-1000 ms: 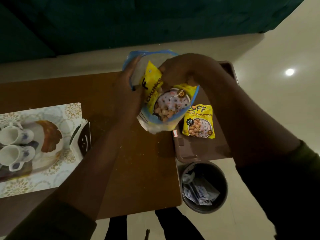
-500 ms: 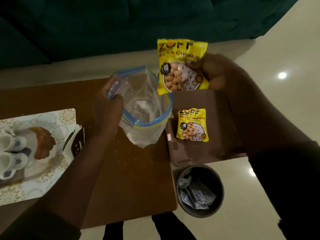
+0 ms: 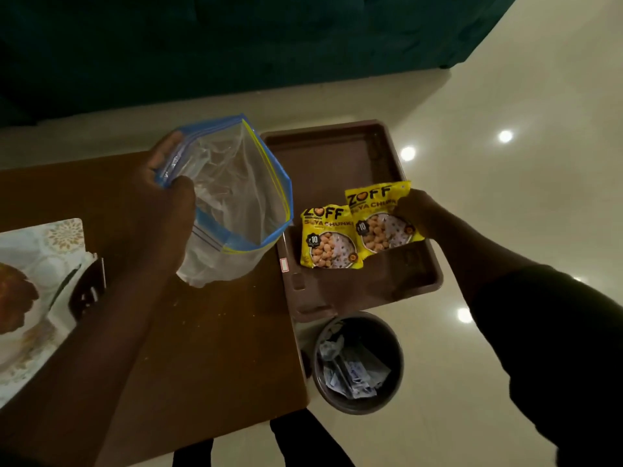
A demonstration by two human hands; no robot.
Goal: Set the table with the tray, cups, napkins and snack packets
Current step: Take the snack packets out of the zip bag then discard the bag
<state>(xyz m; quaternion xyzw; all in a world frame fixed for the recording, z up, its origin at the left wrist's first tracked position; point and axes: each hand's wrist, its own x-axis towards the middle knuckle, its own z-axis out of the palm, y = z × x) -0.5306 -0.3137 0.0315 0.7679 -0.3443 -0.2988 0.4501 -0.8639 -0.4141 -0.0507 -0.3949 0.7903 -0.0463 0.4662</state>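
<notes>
The brown tray (image 3: 337, 156) sits at the far right edge of the tabletop (image 3: 209, 332), overhanging it. One yellow snack packet (image 3: 328, 239) lies flat on the tray's near half. The right hand (image 3: 416, 210) grasps a second snack packet (image 3: 377, 217) by its right edge, just beside the first and overlapping its corner, low over the tray floor; whether it already rests there cannot be told. To the tray's left, the left hand (image 3: 168, 203) is clenched on the rim of an open zip bag (image 3: 236, 197), which looks emptied of packets. Further left of the tray lies a patterned mat (image 3: 64, 235) with a napkin holder (image 3: 86, 288); no cups show. By my judgement the packets are nearly placed, with cups and napkins left to lay out.
</notes>
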